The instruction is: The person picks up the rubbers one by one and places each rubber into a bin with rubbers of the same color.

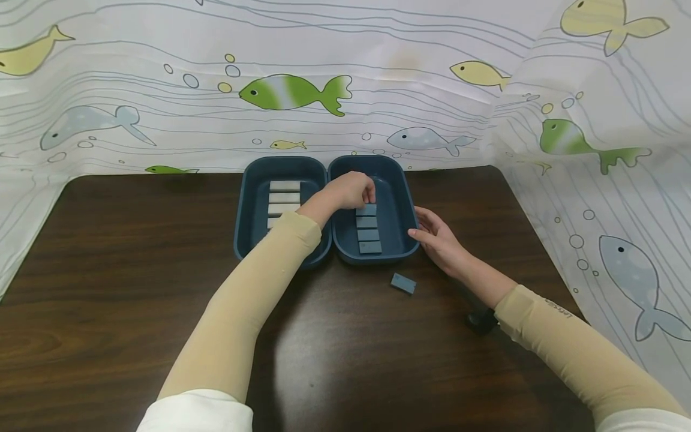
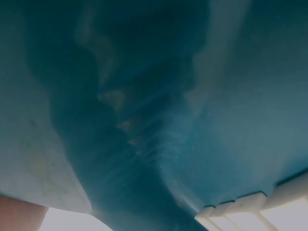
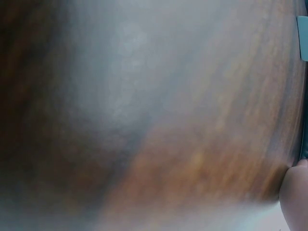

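My left hand (image 1: pixel 351 190) reaches over the right blue bin (image 1: pixel 396 243), its fingers bent down and pinching the far tile of a row of flat blue tiles (image 1: pixel 367 222). Part of that tile is hidden by the fingertips. At the bin's right side, my right hand (image 1: pixel 439 243) grips the rim, thumb over the edge and fingers along the outer wall. A single blue tile (image 1: pixel 403 283) lies on the table just in front of this bin. It also shows as a blue tile (image 3: pixel 303 38) at the right wrist view's edge.
A second blue bin (image 1: pixel 243 219) stands to the left, side by side with the first, holding white tiles (image 1: pixel 284 197) in a row, partly hidden by my left forearm. A small black object (image 1: pixel 481 321) lies under my right wrist. Fish-printed sheeting (image 1: pixel 378 114) rises behind the dark wooden table (image 1: pixel 135 270).
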`<move>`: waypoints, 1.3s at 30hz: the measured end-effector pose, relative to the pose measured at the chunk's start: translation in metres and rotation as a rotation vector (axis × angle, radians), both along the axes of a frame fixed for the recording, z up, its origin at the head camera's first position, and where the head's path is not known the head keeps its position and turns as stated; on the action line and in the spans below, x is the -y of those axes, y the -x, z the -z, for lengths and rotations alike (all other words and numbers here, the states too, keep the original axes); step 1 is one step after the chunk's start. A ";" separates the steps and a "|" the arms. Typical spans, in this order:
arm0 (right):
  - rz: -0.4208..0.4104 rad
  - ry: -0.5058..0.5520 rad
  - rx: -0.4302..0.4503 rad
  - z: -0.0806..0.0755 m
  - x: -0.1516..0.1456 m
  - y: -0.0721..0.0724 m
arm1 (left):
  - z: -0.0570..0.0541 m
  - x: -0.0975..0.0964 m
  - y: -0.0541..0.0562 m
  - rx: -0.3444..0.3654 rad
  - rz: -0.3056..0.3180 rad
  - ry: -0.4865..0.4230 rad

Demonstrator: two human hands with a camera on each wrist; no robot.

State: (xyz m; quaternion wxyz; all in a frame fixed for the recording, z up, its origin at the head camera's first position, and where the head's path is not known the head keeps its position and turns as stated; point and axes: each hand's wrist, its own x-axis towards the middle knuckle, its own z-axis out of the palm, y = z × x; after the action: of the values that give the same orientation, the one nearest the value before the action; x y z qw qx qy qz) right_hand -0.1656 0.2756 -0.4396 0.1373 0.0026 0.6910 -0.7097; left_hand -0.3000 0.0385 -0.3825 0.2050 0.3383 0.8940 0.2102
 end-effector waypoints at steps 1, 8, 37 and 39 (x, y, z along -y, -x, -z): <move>-0.002 0.000 -0.002 0.000 0.000 0.000 | 0.000 0.000 0.000 -0.004 0.001 0.007; -0.006 -0.005 -0.004 -0.001 0.000 0.000 | 0.000 0.000 0.000 -0.034 0.015 0.051; -0.006 -0.011 0.004 -0.001 0.001 -0.002 | 0.002 0.002 -0.004 -0.059 0.025 0.054; -0.007 -0.011 0.002 -0.002 0.001 -0.002 | 0.002 0.002 -0.004 -0.061 0.026 0.051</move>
State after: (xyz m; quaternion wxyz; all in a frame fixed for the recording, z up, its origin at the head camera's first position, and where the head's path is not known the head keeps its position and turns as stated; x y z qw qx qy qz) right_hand -0.1637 0.2744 -0.4379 0.1403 0.0018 0.6949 -0.7053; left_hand -0.2963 0.0369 -0.3846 0.1892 0.3508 0.9005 0.1742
